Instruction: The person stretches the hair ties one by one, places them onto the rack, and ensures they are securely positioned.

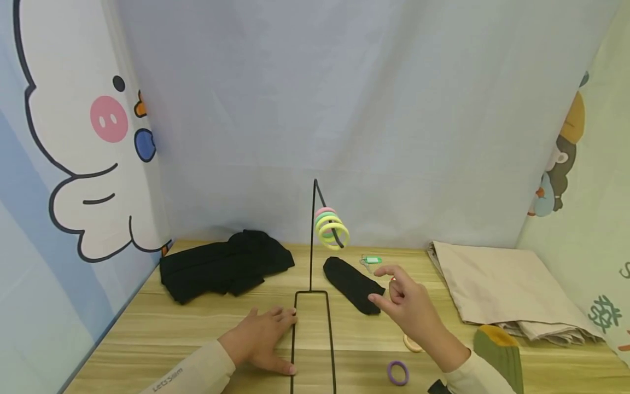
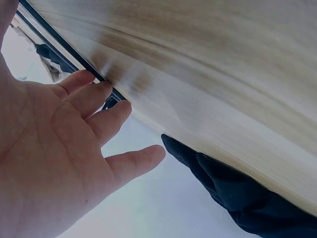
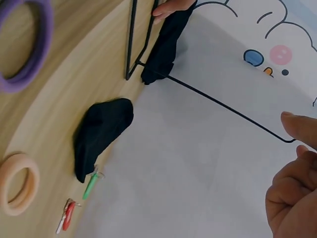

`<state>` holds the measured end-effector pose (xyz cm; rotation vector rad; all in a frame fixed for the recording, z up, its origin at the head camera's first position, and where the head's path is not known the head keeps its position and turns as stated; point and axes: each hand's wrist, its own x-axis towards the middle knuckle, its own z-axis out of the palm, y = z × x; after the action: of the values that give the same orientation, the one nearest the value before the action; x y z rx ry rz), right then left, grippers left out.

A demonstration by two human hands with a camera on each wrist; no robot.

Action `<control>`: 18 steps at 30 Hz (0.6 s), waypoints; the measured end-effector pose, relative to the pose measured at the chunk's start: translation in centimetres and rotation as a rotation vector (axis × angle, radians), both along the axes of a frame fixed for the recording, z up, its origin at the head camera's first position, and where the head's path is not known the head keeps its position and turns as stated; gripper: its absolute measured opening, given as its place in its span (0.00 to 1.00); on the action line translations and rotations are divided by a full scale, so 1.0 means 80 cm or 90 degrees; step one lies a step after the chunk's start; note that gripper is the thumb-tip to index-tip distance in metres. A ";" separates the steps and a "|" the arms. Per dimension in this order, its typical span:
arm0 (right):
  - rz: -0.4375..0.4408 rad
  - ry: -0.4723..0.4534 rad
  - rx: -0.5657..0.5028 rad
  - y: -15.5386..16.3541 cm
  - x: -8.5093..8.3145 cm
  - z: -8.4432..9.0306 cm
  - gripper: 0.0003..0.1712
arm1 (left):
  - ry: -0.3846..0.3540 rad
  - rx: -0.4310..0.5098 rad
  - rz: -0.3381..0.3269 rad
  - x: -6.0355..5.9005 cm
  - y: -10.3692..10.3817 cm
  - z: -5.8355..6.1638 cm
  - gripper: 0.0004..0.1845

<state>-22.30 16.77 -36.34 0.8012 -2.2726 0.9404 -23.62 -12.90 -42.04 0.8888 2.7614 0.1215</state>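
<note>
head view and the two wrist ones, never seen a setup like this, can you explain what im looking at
There is no machine here, just a person's bare left hand and right hand. The wide picture comes from a camera worn on the head, looking forward and down; the other two come from cameras on each wrist.

On the light wood-grain table stands a thin black wire stand, with pink, green and yellow rings hanging from it. Around it lie a purple ring, a pale beige ring, an oblong black cloth, a crumpled black cloth and a folded beige cloth.

The left hand is spread, touching the stand's base. The right hand is raised, thumb and forefinger apart; nothing shows in its grasp.
</note>
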 end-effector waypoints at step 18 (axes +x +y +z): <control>-0.042 -0.286 0.027 0.060 -0.002 -0.044 0.23 | 0.004 0.011 -0.006 -0.002 -0.001 -0.004 0.53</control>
<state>-22.49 21.60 -39.84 0.5676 -2.6899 1.1343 -23.77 -12.98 -42.38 0.9085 2.7661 0.1420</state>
